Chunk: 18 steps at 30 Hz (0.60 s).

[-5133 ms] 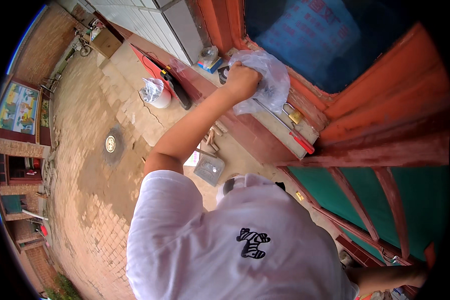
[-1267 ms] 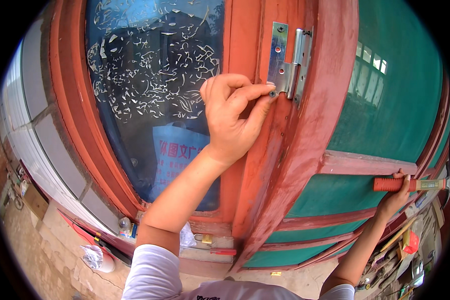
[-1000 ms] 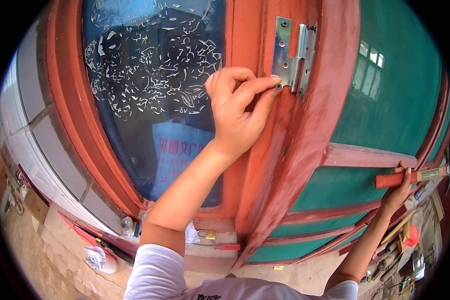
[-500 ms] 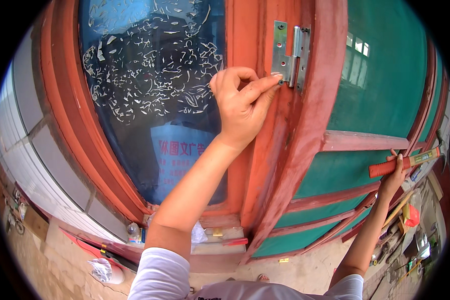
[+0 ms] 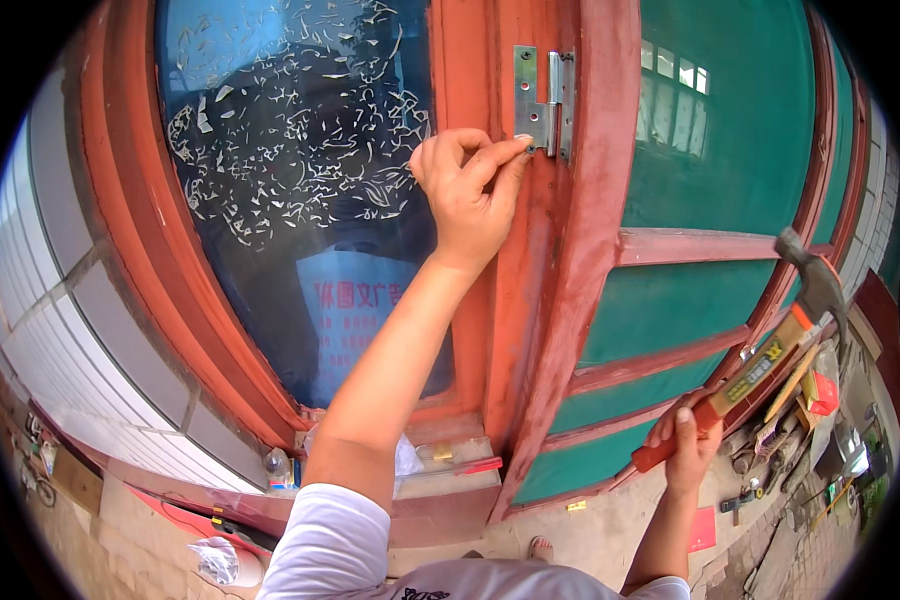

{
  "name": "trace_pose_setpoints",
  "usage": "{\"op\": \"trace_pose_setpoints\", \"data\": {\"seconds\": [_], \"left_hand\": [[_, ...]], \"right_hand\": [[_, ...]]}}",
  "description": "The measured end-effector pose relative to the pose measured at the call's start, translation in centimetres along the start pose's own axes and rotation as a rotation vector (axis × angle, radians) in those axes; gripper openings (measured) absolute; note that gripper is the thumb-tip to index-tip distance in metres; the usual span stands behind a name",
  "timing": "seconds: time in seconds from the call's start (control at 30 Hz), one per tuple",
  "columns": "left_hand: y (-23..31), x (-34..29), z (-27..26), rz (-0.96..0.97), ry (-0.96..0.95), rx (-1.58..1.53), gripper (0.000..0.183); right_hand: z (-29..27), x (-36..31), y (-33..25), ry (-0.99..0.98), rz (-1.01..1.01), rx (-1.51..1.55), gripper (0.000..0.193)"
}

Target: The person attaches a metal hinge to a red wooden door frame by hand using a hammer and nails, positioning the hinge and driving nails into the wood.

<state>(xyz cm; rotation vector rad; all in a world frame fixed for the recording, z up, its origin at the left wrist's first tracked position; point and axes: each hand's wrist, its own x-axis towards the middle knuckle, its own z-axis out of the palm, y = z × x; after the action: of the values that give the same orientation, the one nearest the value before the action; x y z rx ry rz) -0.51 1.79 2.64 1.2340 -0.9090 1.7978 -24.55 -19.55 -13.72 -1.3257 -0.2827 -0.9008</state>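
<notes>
The thumb and first finger of the left hand (image 5: 463, 203) pinch a small dark screw (image 5: 531, 149) at the bottom corner of the silver hinge (image 5: 542, 128). The screw looks light and hard, and it may slip because it is so tiny. The best place to hold it is by its sides, just under its head, with the top left free. The hinge looks like stiff metal, so it should not bend easily. Another screw (image 5: 527, 55) sits near its top.

Lower than the hinge and to its right, the right hand (image 5: 690, 455) wraps around the red end of a hammer (image 5: 755, 372), with the metal head up. That head is likely the heavy part, so the thick handle is a good place to hold. The window glass (image 5: 270, 260) to the left of the hinge looks easy to break. A green panel (image 5: 730, 150) is to its right. Far below the hinge, a tool with a red handle (image 5: 485, 465) lies on a ledge (image 5: 430, 488)
</notes>
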Motion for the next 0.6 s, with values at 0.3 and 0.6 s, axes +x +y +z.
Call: {"op": "trace_pose_setpoints", "data": {"seconds": [0.3, 0.6], "left_hand": [[-0.3, 0.2, -0.1, -0.002, 0.003, -0.034, 0.015], [-0.2, 0.4, -0.4, 0.002, 0.015, -0.049, 0.016]], "right_hand": [[10.3, -1.6, 2.1, -0.168, 0.003, -0.318, 0.024], [14.4, 0.5, 2.8, -0.106, -0.110, -0.157, 0.036]]}}
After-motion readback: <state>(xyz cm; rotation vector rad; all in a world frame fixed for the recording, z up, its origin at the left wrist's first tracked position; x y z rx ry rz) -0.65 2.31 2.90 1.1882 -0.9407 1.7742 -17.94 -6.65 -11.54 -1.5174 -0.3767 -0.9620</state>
